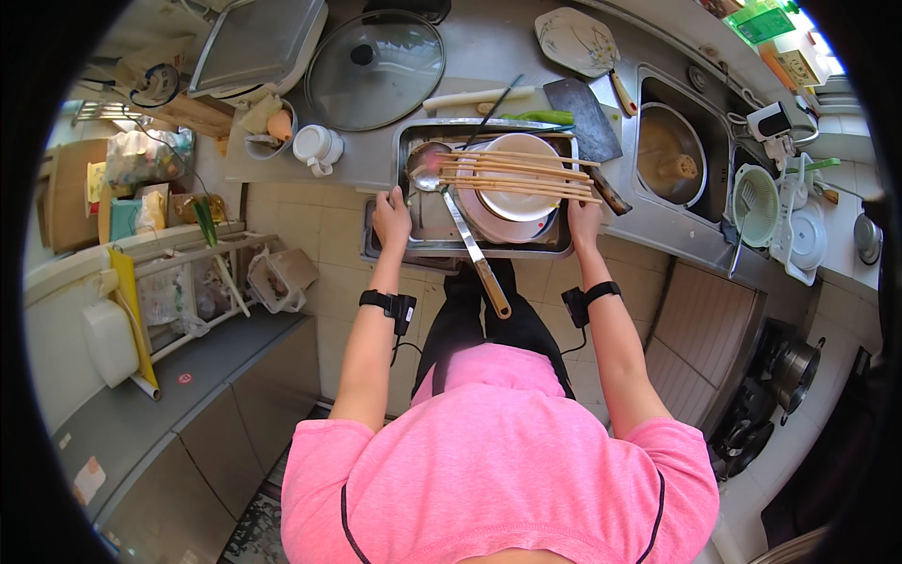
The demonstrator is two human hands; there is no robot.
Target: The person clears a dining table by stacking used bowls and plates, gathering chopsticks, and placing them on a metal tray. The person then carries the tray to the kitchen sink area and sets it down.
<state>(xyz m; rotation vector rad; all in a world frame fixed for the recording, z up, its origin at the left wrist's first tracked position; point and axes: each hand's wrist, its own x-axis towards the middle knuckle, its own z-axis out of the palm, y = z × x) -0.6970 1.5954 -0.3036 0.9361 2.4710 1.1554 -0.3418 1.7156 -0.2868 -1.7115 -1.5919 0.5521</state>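
Observation:
My left hand (pixel 392 220) grips the left side of a rectangular metal tray (pixel 423 247), and my right hand (pixel 584 220) grips its right side; the fingers are partly hidden. The tray is at the counter's front edge. In it a white bowl (pixel 518 206) sits on stacked plates (pixel 486 224). Several wooden chopsticks (pixel 521 185) lie across the bowl, their ends reaching over the tray's right rim. A metal ladle (pixel 428 176) rests left of the bowl. A long-handled utensil (pixel 473 248) with a wooden handle sticks out over the front rim.
Behind the tray lie a cleaver (pixel 581 120), a green pepper (pixel 539 117) and a glass lid (pixel 377 77). A white jar (pixel 317 146) stands left. At right, a sink (pixel 715 120) holds a metal basin (pixel 666 137); a green colander (pixel 756 204) stands beyond. Another metal tray (pixel 369 229) shows beneath.

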